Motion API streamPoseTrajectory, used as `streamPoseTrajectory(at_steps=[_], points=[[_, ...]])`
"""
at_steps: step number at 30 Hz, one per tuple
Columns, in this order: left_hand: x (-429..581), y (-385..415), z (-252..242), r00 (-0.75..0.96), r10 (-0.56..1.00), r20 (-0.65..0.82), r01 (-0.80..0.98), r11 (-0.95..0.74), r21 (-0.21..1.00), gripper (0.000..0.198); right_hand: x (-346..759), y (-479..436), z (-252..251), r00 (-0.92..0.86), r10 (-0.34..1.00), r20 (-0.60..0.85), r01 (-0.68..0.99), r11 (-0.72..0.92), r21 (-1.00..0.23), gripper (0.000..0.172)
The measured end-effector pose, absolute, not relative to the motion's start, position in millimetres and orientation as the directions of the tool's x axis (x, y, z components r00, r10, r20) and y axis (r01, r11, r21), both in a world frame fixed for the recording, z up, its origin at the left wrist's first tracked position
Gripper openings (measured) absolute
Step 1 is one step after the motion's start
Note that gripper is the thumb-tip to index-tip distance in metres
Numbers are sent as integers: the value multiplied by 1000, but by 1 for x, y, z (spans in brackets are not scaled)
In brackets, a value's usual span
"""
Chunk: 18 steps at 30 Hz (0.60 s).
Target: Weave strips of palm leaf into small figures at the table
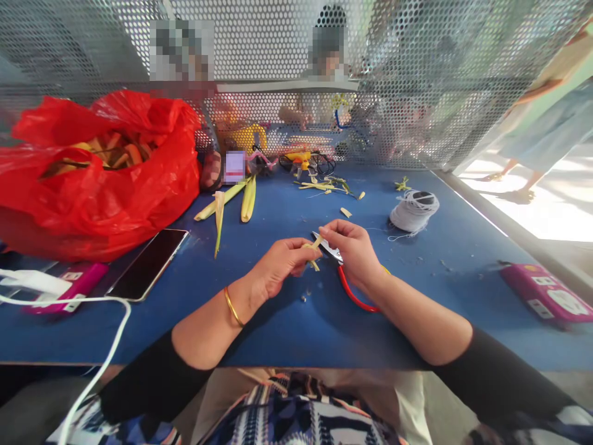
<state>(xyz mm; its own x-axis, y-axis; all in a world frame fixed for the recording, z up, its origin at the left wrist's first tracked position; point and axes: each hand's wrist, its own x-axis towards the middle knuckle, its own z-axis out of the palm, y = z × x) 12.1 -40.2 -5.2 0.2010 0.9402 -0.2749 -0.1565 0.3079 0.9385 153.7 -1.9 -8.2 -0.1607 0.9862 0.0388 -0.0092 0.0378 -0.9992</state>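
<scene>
Close together over the blue table (273,334), both hands pinch one pale strip of husk (317,242). My left hand (288,259), with a gold bangle at the wrist, is closed on the strip's lower part, where a short end hangs down. The upper end is held between thumb and fingers of my right hand (349,250). Beneath the right hand lie scissors with red handles (349,290), their blades partly showing and the rest hidden. A spool of white thread (414,211) stands to the right, and several yellow-green husk pieces (248,201) lie to the left.
A red plastic bag (152,179) of husks fills the far left, beside a phone (148,262) and a white cable (118,337). Husk scraps (324,185) lie at the back before a perforated metal screen (384,105), with people behind it. A magenta power strip (546,292) sits right.
</scene>
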Motion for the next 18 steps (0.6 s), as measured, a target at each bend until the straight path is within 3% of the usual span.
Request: streamPoseTrajectory(at_steps=[3, 8, 13, 18], points=[[11, -41, -4, 124, 970, -210, -13, 213, 977, 21, 159, 4, -5, -250, 965, 77, 160, 119, -980, 21], [11, -42, -4, 73, 980, -187, 60, 183, 981, 33, 165, 7, 0, -361, 924, 122, 364, 260, -895, 27], [10, -42, -4, 110, 974, -197, 79, 189, 979, 22, 161, 5, -3, -463, 873, -154, 234, -47, -971, 34], [10, -42, -2, 141, 973, -184, 77, 175, 982, 18, 161, 6, -3, -487, 825, -286, 144, -247, -958, 33]])
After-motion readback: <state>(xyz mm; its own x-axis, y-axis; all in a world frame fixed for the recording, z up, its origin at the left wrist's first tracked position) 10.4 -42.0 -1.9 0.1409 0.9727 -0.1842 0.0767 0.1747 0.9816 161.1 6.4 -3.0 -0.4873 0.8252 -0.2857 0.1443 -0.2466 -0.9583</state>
